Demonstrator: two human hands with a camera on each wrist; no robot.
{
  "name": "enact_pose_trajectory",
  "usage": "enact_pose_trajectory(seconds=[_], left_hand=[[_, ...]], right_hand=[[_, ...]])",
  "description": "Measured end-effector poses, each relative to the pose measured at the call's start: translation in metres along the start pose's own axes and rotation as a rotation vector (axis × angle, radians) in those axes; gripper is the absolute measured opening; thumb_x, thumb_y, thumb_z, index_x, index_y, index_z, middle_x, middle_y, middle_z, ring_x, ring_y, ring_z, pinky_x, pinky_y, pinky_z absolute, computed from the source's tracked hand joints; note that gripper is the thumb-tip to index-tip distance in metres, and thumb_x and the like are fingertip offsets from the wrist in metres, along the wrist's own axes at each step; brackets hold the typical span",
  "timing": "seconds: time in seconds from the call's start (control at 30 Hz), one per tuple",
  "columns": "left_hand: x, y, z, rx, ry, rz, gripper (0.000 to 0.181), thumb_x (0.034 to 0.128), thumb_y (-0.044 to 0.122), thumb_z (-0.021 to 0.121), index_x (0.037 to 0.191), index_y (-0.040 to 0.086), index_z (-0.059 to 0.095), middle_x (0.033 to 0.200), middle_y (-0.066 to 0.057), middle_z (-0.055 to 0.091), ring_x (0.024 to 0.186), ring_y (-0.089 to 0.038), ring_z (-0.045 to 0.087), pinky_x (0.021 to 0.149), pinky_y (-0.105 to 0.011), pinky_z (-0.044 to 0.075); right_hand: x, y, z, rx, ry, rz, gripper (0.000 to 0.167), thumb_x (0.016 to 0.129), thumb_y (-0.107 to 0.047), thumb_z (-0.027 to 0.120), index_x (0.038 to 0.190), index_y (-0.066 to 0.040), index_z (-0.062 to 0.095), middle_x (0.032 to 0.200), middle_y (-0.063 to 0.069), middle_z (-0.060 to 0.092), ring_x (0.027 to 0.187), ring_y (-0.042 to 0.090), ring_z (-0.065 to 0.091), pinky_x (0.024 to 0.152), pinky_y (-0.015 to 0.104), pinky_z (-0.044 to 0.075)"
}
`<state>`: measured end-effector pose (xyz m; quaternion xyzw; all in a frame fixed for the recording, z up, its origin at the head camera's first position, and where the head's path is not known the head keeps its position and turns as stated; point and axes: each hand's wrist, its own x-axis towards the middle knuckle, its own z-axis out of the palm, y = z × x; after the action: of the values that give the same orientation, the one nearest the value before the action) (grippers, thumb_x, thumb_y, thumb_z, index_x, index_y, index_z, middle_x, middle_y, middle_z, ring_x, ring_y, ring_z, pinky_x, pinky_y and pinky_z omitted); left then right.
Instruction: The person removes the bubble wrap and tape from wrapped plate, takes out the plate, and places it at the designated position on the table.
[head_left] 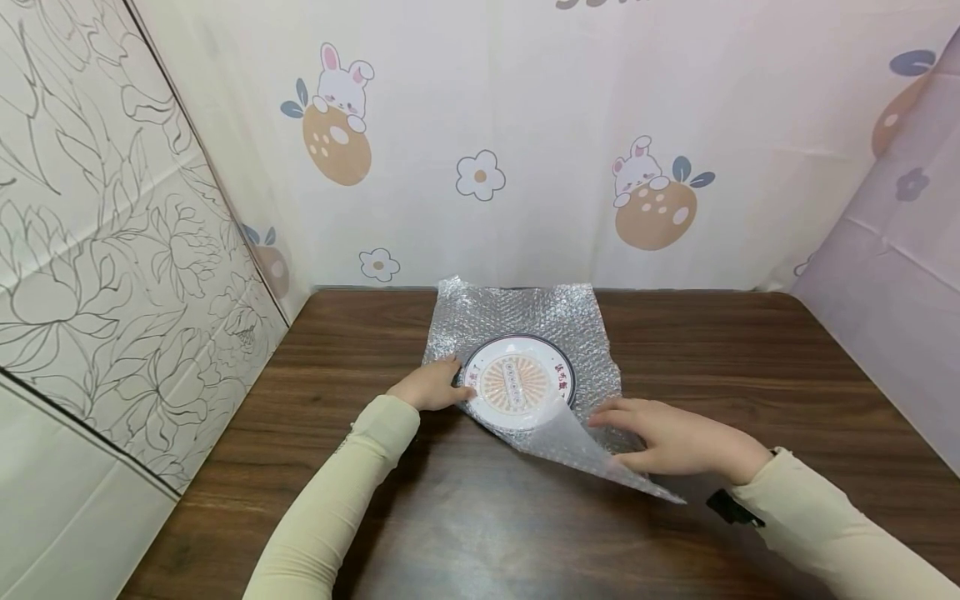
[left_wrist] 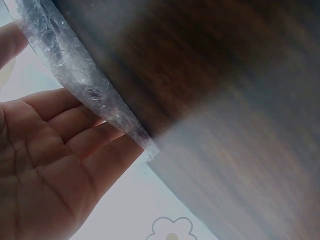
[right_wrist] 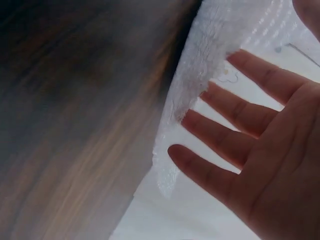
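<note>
A round white plate (head_left: 513, 383) with a dark rim and an orange ray pattern lies face up on a sheet of bubble wrap (head_left: 517, 308). The left hand (head_left: 429, 387) rests at the plate's left edge, thumb over the rim; in the left wrist view its nearly straight fingers (left_wrist: 85, 120) touch the wrap (left_wrist: 90, 85), tips hidden. To the plate's lower right, a lifted wrap corner (head_left: 570, 442) partly covers it. Beside that flap is the right hand (head_left: 667, 435); the right wrist view shows its fingers (right_wrist: 220, 140) spread, several tips against the wrap (right_wrist: 192, 75).
The brown wooden table (head_left: 697, 350) extends on both sides of the wrap. A curtain (head_left: 555, 208) with rabbits and flowers stands behind it, with a floral panel (head_left: 112, 225) at the left. Near the right sleeve is a small black object (head_left: 731, 507).
</note>
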<state>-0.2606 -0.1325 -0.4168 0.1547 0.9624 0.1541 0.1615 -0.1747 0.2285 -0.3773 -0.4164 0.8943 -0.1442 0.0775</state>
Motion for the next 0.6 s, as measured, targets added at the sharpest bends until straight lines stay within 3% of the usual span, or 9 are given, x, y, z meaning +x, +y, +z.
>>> enact_pose_trajectory(seconds=[0.33, 0.6], left_hand=[[0.000, 0.001, 0.000, 0.004, -0.002, 0.000, 0.077, 0.0960, 0.046, 0.057, 0.151, -0.001, 0.032, 0.159, -0.018, 0.029, 0.148, -0.032, 0.027, 0.121, -0.042, 0.026], [0.000, 0.000, 0.000, -0.006, 0.004, 0.000, 0.076, 0.0959, 0.046, 0.057, 0.151, 0.000, 0.032, 0.160, -0.017, 0.028, 0.149, -0.031, 0.026, 0.121, -0.043, 0.026]], right_hand=[[-0.002, -0.002, 0.010, -0.052, -0.040, 0.098, 0.066, 0.084, -0.030, 0.072, 0.143, -0.011, 0.050, 0.147, 0.020, 0.047, 0.132, 0.045, 0.046, 0.105, 0.068, 0.034], [-0.003, -0.004, 0.019, -0.085, -0.112, 0.129, 0.076, 0.085, -0.041, 0.072, 0.148, -0.008, 0.043, 0.154, 0.023, 0.036, 0.141, 0.045, 0.035, 0.111, 0.068, 0.025]])
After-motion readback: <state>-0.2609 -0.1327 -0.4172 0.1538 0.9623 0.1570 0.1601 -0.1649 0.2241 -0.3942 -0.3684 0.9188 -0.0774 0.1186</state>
